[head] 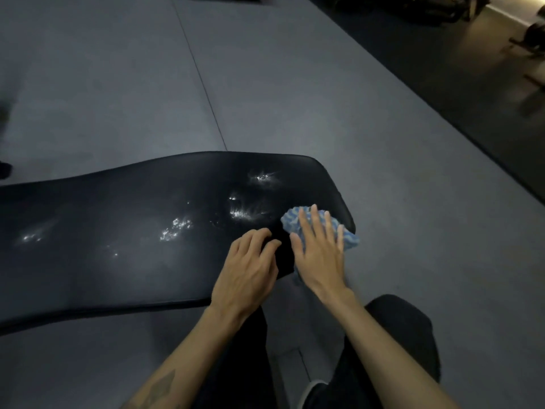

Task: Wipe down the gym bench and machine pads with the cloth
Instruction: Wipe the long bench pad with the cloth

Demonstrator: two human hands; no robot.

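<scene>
A long black padded gym bench (124,231) runs from the left edge to the middle of the head view, with wet shiny patches on its top. A blue and white cloth (295,220) lies crumpled at the bench's right end. My right hand (320,249) presses flat on the cloth, fingers spread over it. My left hand (249,271) rests beside it on the bench's near edge, fingers curled on the pad and holding nothing.
Grey rubber floor mats (295,98) with a seam surround the bench. Dark gym equipment (436,7) stands at the far top right, beside a darker floor strip. My legs in black trousers (398,343) are below the bench end.
</scene>
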